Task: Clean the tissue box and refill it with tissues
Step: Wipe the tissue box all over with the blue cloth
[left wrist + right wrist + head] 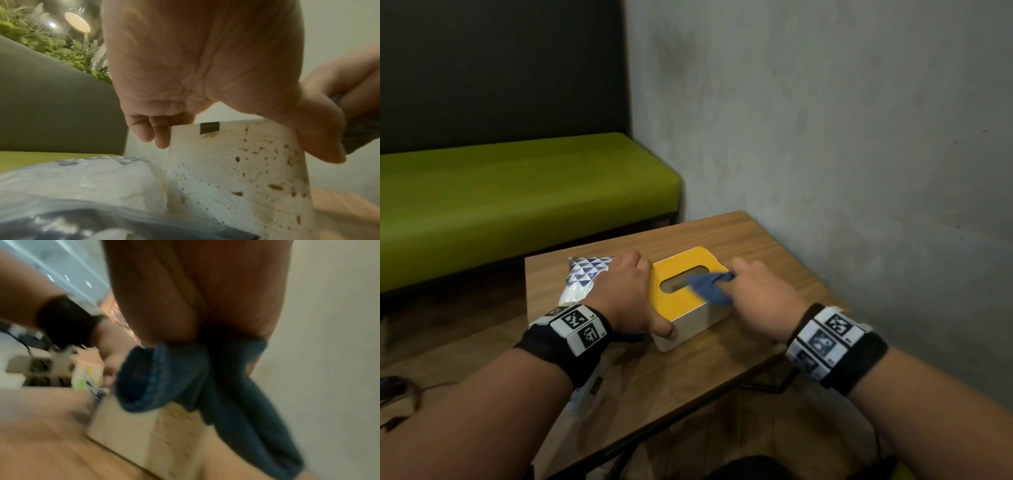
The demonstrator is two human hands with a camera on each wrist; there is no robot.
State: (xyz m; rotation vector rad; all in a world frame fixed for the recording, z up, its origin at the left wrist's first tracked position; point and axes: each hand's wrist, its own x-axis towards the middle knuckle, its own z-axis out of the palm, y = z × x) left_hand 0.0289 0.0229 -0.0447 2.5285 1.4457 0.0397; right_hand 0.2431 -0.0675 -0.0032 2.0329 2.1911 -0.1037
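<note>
1. The tissue box (pixel 688 301) stands on the wooden desk (pixel 774 246), near the middle. Its top is yellow with an oval slot, and its sides are white.
2. The left hand (pixel 626 291) grips the left end of the box. The thumb is curled on the near side and the fingers (pixel 156 134) go around the far corner.
3. In the left wrist view the white side shows many brown spots.
4. The right hand (pixel 760 298) holds a blue cloth (pixel 709 286) closed in its grip, on the yellow top, beside the slot.
5. A tissue pack (pixel 585 277) with blue triangles lies just left of the box.
6. A green bench (pixel 517 198) stands far behind the desk.
</note>
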